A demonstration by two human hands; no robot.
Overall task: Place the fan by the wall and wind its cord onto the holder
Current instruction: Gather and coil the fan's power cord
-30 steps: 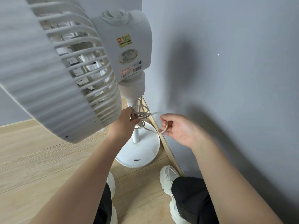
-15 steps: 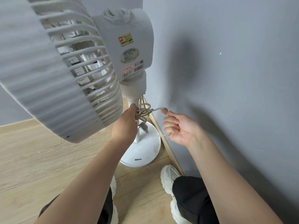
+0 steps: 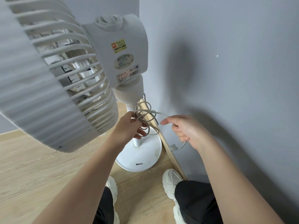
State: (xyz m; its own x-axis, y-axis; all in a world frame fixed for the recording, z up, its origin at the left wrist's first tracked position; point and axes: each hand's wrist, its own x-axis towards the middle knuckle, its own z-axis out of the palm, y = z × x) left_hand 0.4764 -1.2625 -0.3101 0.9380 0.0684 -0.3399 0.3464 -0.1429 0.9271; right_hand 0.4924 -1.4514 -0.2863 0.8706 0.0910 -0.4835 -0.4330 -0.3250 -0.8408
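While the white fan (image 3: 53, 101) stands on its round base (image 3: 145, 157) just beside the grey wall (image 3: 226, 78), its beige cord (image 3: 146, 113) hangs in several loose loops beside the pole (image 3: 137, 142), under the motor housing (image 3: 129, 34). The left hand (image 3: 129, 126) has its grip curled round that bundle of loops, close to the pole. One strand runs from the bundle to the right hand (image 3: 186, 128), whose grip is closed round it with the forefinger stretched out. The tail drops from under that hand to the plug (image 3: 173, 147), which hangs near the skirting board (image 3: 175, 165). Three labels sit on the housing: a yellow sticker (image 3: 119, 45) with a red mark, an oval sticker (image 3: 123, 60) and a barcode label (image 3: 127, 75); their print is too small to read. Two white shoes (image 3: 171, 180) stand on the wooden floor (image 3: 32, 167) near the base.
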